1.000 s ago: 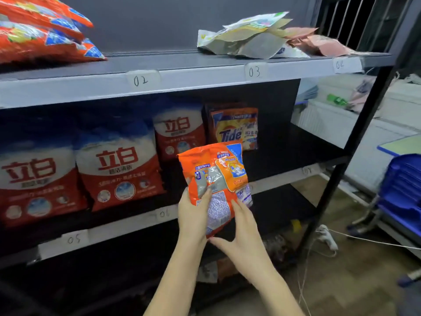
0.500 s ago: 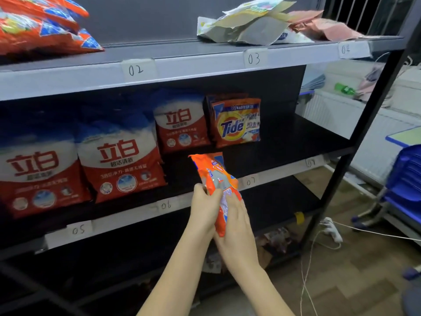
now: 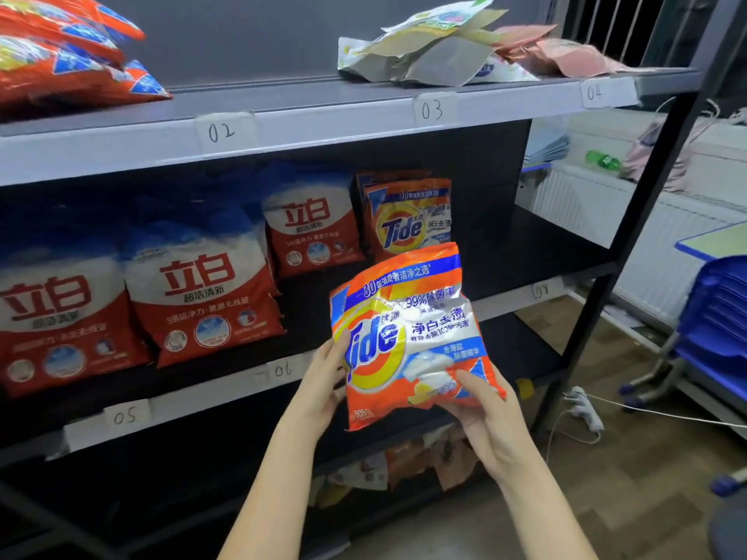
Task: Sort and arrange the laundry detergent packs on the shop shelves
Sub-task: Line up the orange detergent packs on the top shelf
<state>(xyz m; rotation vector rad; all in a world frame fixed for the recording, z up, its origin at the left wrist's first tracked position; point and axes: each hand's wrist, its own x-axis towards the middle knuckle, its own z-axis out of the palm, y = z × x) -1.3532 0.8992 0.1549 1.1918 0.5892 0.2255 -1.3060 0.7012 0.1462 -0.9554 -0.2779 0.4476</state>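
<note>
in front of the middle shelf (image 3: 566,252), both hands hold one orange tide pack (image 3: 408,337) in the air, its printed front turned to the camera. the left hand (image 3: 323,381) grips the left edge with the thumb over the logo, and the right hand (image 3: 481,406) pinches the lower right corner from below. the long axis of the pack stands nearly upright, a little tilted. the matching tide packs on the shelf (image 3: 410,220) stand just behind and above it, beside the red and white packs (image 3: 202,301); free shelf lies to their right, so i judge the right hand is nearer to that place. the pack looks soft and crinkled, with shiny film, so it may slump when it is put down.
</note>
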